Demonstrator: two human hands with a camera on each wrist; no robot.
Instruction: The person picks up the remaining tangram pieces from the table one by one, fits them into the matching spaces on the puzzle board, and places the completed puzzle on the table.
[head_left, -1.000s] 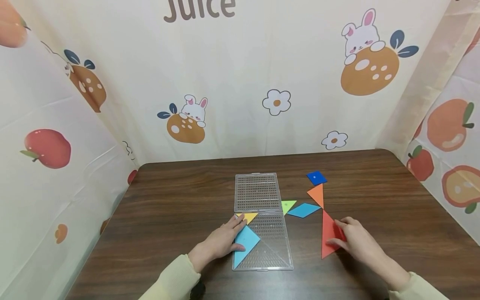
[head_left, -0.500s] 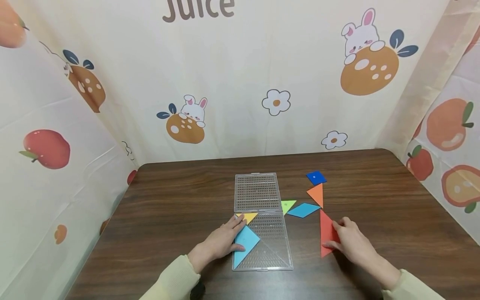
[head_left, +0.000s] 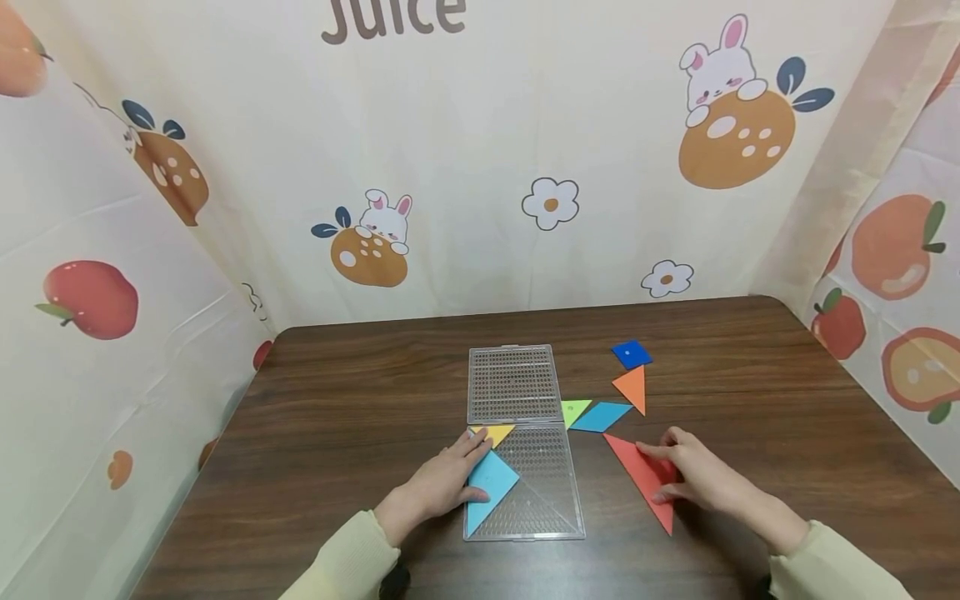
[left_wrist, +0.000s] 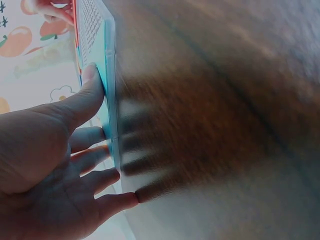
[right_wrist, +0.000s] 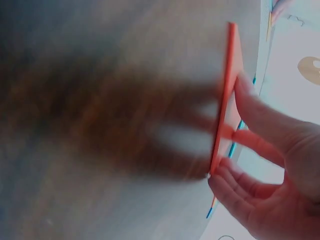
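Flat tangram pieces lie about a hinged clear plastic case [head_left: 517, 387] on the table. My left hand [head_left: 431, 485] rests on the lower half's left side, its fingers extended over the yellow triangle [head_left: 501, 434] and its thumb on the light blue triangle [head_left: 497, 478]. In the left wrist view the thumb [left_wrist: 89, 80] presses the blue piece and other fingertips reach the case edge. Between thumb and fingers, my right hand [head_left: 703, 473] holds the large red triangle [head_left: 633, 468], covering its right corner. The right wrist view shows the red triangle [right_wrist: 227, 95] edge-on, close to the tabletop.
Right of the case lie a green triangle [head_left: 573, 411] and a blue parallelogram [head_left: 602, 416]. Farther back are an orange triangle [head_left: 633, 388] and a dark blue square [head_left: 632, 354]. A printed curtain [head_left: 465, 208] surrounds the brown table [head_left: 360, 383].
The right hand has turned the red triangle and shifted it left, its upper tip away from the orange piece. The blue parallelogram has shifted slightly left and tilted. The left hand stays put.
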